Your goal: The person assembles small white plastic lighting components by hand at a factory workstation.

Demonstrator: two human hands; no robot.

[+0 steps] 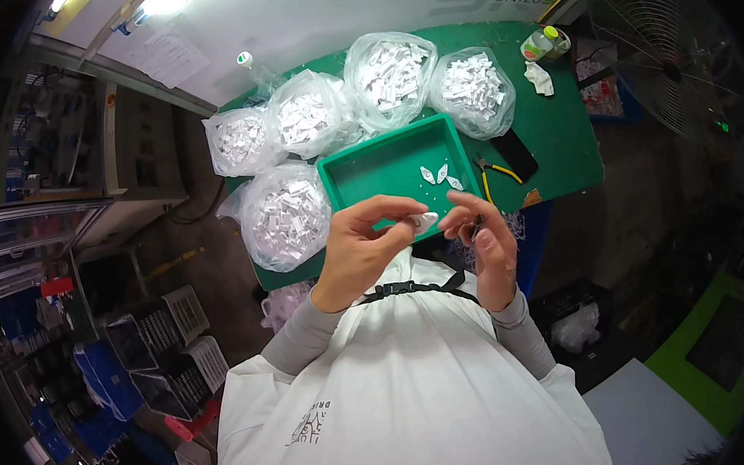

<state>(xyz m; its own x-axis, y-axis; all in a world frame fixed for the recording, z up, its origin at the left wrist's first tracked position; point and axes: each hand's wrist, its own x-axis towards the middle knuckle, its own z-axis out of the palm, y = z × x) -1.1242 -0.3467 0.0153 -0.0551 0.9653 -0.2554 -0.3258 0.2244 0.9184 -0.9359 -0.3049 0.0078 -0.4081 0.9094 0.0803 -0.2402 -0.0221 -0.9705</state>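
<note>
My left hand pinches a small white plastic piece between thumb and fingertips, over the near edge of a green tray. Just right of it, my right hand has its fingers curled in. Something small and dark shows by its thumb, too little seen to name. Inside the tray lie several white diamond-shaped plastic pieces with tiny white bits near them. Yellow-handled pliers rest just right of the tray.
Clear plastic bags full of white parts stand around the tray, among them a left one and a far one. A black phone, a bottle and a crumpled tissue lie on the green table. A large fan stands right.
</note>
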